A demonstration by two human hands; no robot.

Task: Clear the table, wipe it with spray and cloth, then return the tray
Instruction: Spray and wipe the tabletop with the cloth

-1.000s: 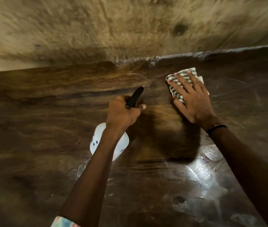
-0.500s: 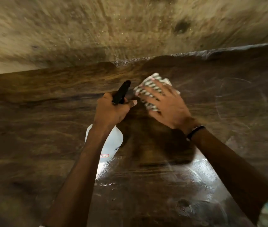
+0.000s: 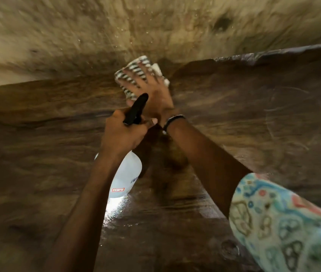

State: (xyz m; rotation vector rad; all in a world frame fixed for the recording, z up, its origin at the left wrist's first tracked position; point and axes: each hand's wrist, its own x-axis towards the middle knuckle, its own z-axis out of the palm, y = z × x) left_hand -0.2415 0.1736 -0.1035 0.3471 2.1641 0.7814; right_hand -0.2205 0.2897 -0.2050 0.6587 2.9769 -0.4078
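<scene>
Dark brown wood grain, streaked lighter toward the far edge, covers the table (image 3: 253, 118), and a wet sheen glints on it just below the spray bottle (image 3: 125, 179). That bottle is translucent white plastic with a small red-bordered label and some blue print on its side, topped by a black trigger head that points away toward the far edge. The left hand (image 3: 123, 134) has its grip curled round the bottle's neck and trigger, holding the bottle tilted above the table surface. The cloth (image 3: 136, 75) is a folded piece with dark-and-white checks and a plain white corner showing at its right; it lies at the far edge of the table, blurred by motion. The right hand (image 3: 151, 95) presses flat on it with fingers spread and straight, nothing clasped. A dark bracelet (image 3: 173, 119) circles that wrist, and a patterned sleeve (image 3: 285, 222) in pale blue covers the upper arm.
</scene>
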